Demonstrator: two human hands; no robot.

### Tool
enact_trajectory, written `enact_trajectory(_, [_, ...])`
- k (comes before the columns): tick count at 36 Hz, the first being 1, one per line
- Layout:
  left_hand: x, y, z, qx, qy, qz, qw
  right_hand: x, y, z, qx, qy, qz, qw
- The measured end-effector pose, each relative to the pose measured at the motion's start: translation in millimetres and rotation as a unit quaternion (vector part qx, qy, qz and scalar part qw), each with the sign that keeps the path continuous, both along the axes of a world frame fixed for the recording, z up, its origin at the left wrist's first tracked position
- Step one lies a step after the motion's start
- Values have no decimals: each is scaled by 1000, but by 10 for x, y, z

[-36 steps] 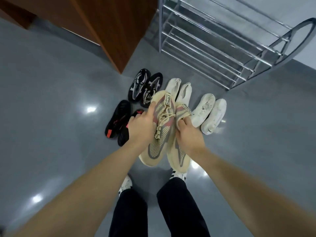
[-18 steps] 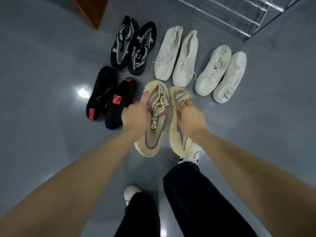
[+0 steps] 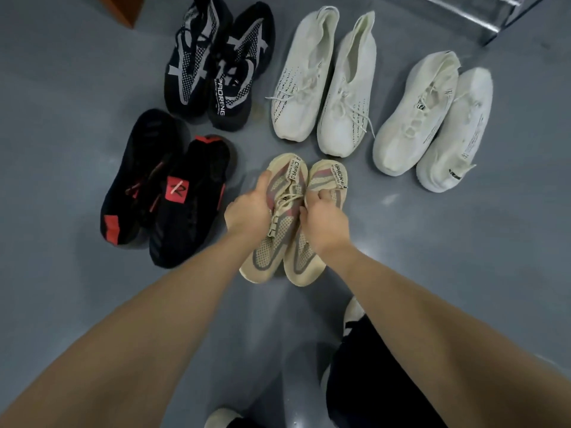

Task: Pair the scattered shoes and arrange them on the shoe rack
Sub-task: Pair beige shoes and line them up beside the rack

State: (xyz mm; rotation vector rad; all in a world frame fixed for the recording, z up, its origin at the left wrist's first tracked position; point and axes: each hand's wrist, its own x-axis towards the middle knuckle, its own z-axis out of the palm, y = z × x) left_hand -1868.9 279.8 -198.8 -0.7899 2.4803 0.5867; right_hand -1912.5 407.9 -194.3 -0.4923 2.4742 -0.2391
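A pair of beige mesh sneakers with grey and pink stripes lies side by side at the centre. My left hand (image 3: 248, 211) grips the left beige sneaker (image 3: 268, 251) at its collar. My right hand (image 3: 324, 219) grips the right beige sneaker (image 3: 304, 264), fingers inside its opening. Around them on the grey floor stand pairs: black sneakers with red patches (image 3: 163, 189), black sneakers with white pattern (image 3: 216, 66), cream knit sneakers (image 3: 324, 84) and white sneakers (image 3: 432, 118). Only a corner of the metal shoe rack (image 3: 494, 17) shows at the top right.
A brown wooden cabinet corner (image 3: 123, 10) sits at the top left. My own legs in black trousers (image 3: 370, 375) and white shoes (image 3: 352, 310) are below the beige pair. The glossy grey floor (image 3: 61, 88) stretches to both sides.
The view has dropped and closed in on the floor, so the rack has almost left the frame. Both hands have lowered the beige pair towards the floor among the other pairs.
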Motion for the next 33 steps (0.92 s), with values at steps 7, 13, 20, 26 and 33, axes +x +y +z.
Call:
enact_trajectory(7, [96,38,244,47,-39,-35,997,75,-52,178,35,6,4,999])
enact_trajectory(13, [106,53,866,-20,-9,-99,995,127,-4,656,26,71,34,997])
enact_trajectory(20, [225,-50,1923,-40,13,-108,993,134,-4,1690,9,95,74,993])
enact_trajectory(26, [421,-192,2889,-20,28,-49,998,243,-152,2646,-50,77,81,992])
enact_trajectory(33, [748,-487,4018,0,79,59,995,452,-465,3666,-88,73,38,993])
